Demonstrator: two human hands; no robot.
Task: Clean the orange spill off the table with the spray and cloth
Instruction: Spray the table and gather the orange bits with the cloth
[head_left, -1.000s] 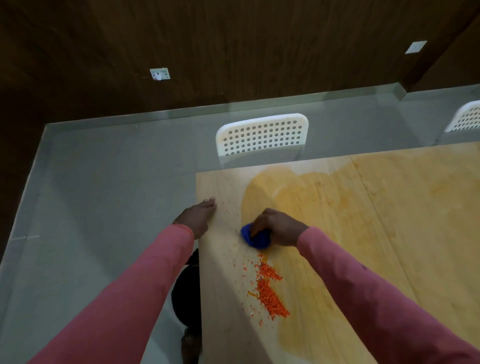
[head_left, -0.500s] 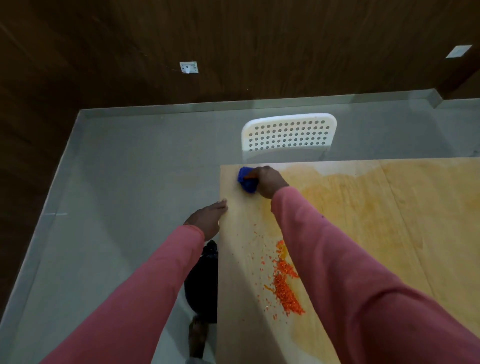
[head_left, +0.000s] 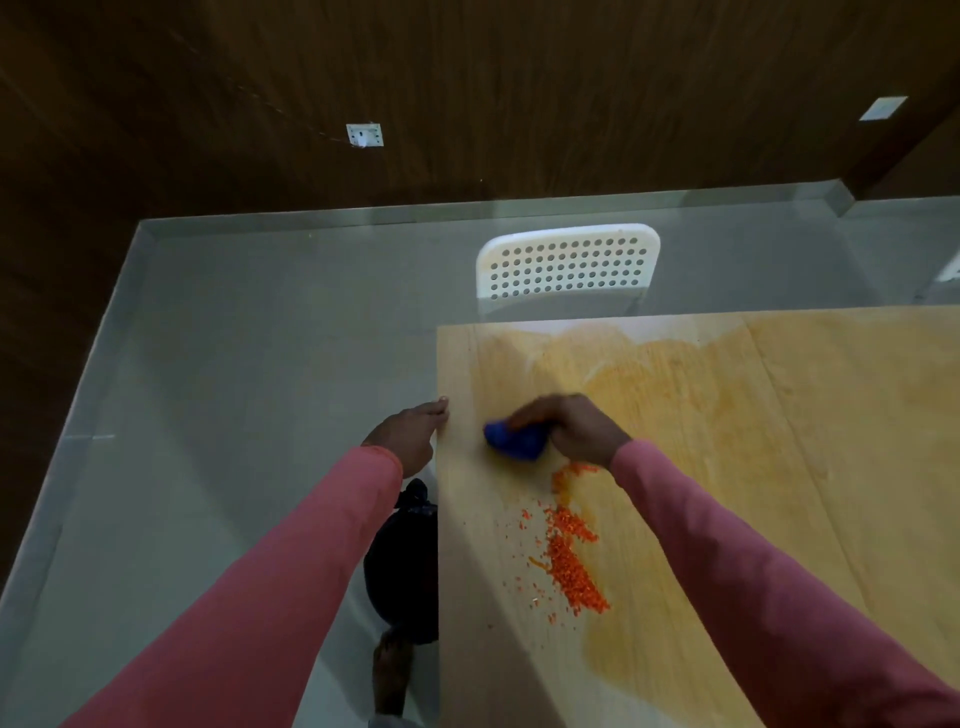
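Observation:
My right hand (head_left: 566, 423) holds a bunched blue cloth (head_left: 514, 441) down on the light wooden table (head_left: 779, 467), near its left edge; the hand is motion-blurred. Just below the cloth lies a heap of orange crumbs (head_left: 571, 561), with loose bits scattered to its left. A pale orange wet smear (head_left: 675, 395) covers the tabletop to the right and behind. My left hand (head_left: 410, 431) rests against the table's left edge, fingers straight. No spray bottle is in view.
A white perforated chair (head_left: 569, 265) stands at the table's far edge. Grey floor (head_left: 234, 364) lies to the left, with a dark wooden wall behind. A dark trouser leg and a foot (head_left: 395, 665) show below the left edge.
My right hand swept the blue cloth out to the table's far left corner, then back toward me to just above the crumbs. The left hand stayed on the edge.

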